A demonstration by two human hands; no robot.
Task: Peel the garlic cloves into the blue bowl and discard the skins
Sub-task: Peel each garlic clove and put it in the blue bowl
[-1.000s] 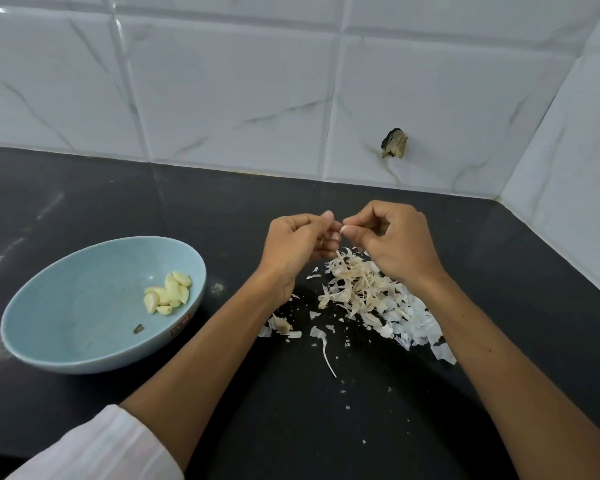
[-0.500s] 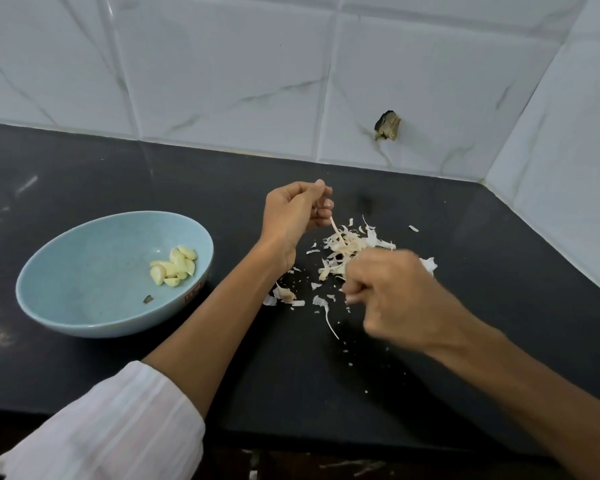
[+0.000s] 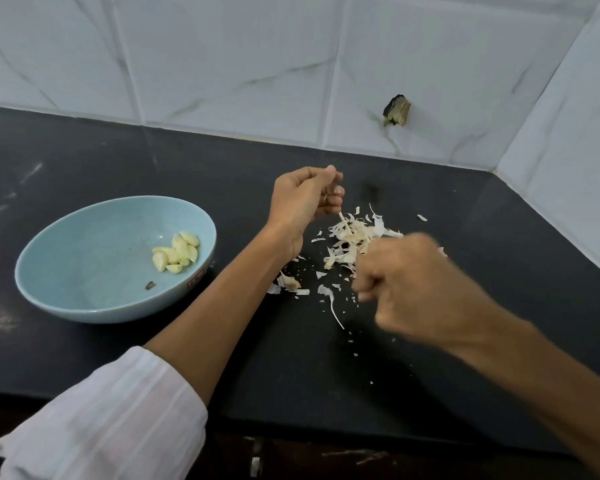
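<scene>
A light blue bowl (image 3: 84, 244) sits on the black counter at the left and holds several peeled garlic cloves (image 3: 175, 252). My left hand (image 3: 302, 202) hovers right of the bowl, fingers curled round a garlic clove (image 3: 338, 175) of which only a pale tip shows. A pile of papery garlic skins (image 3: 349, 237) lies just right of and below that hand. My right hand (image 3: 413, 282) is blurred, curled into a fist over the near right part of the pile; nothing shows in it.
A small dark scrap (image 3: 149, 285) lies inside the bowl. Stray skin bits (image 3: 331, 299) are scattered toward the counter's front edge (image 3: 291, 417). White tiled walls meet in a corner at the right, and a broken hole (image 3: 397, 110) marks the back wall.
My right hand has pulled away from my left hand and come down toward me over the skin pile. My left hand kept its grip and stayed roughly in place. The view tilted down.
</scene>
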